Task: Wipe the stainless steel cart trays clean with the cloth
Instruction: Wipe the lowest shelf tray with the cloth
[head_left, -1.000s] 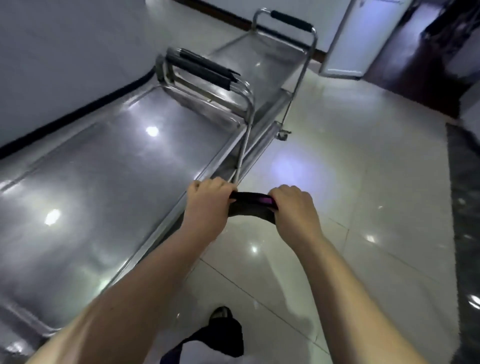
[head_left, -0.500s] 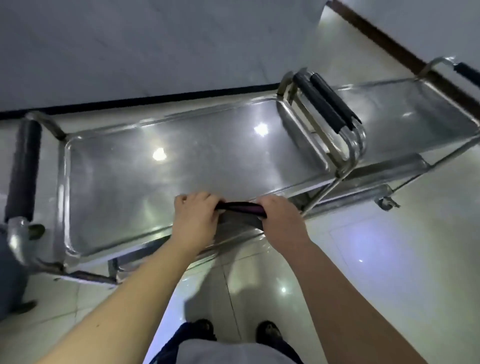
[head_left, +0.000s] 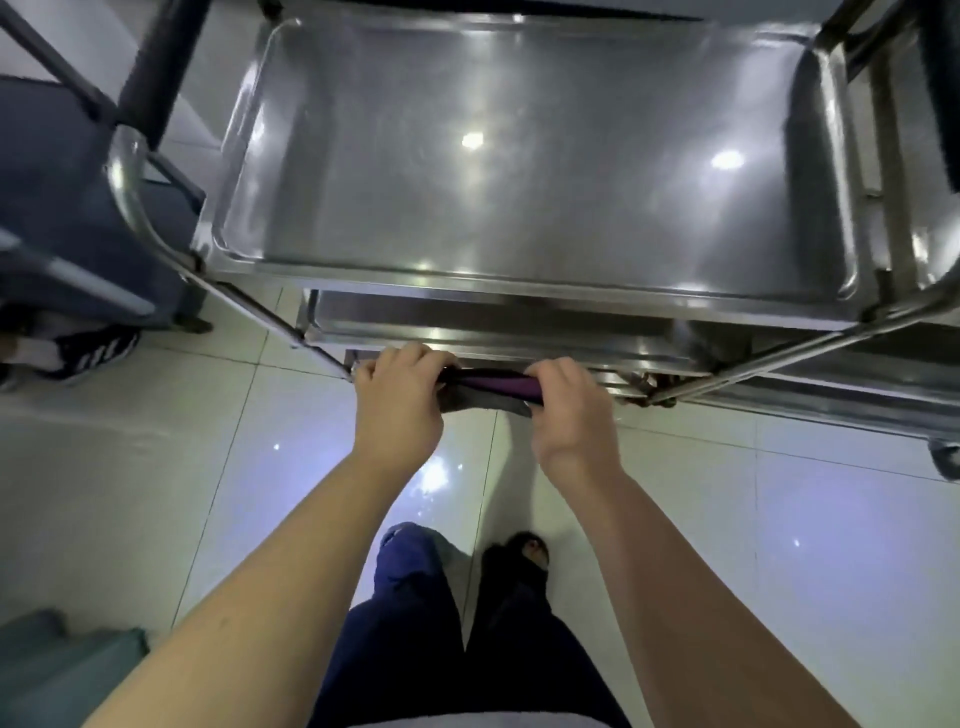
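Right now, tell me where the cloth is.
Head view, centre: the cloth is gripped between the left hand and the right hand, just in front of the near edge of the top tray, not on it.

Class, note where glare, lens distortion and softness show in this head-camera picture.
Head view: glare spots sit on the top tray and the floor tiles; the wide lens bows the tray rim; everything is slightly soft, so the cloth gripped by the left hand and right hand shows little texture.
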